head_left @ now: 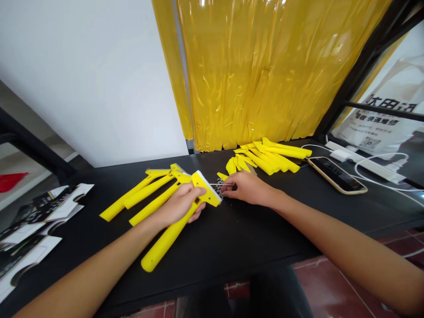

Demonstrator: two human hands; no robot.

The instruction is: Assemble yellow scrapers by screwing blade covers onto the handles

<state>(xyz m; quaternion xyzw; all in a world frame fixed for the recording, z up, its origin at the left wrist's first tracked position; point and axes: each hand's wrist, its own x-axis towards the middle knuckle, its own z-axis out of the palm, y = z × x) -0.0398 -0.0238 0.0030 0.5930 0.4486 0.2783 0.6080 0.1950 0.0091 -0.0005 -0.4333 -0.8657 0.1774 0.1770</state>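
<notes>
My left hand [183, 201] is closed around a yellow scraper [168, 238], its long handle slanting toward me and its wide head, edged with a pale strip, pointing away. Just right of that head, the fingers of my right hand [247, 187] are pinched together. A thin metal rod [220, 184], like a screwdriver shaft, runs from them toward the scraper head; whatever lies inside the palm is hidden. Small metal screws [220, 191] are heaped on the table by my right fingertips. Other yellow scrapers [149, 192] lie left of my left hand.
Behind my right hand are several yellow handles [265, 159] and small yellow plates [236, 163]. A phone [336, 174], white cables and a power strip [367, 162] sit at the right of the black table [251, 238]. Printed cards [36, 234] are stacked at left. A yellow curtain [265, 70] hangs behind.
</notes>
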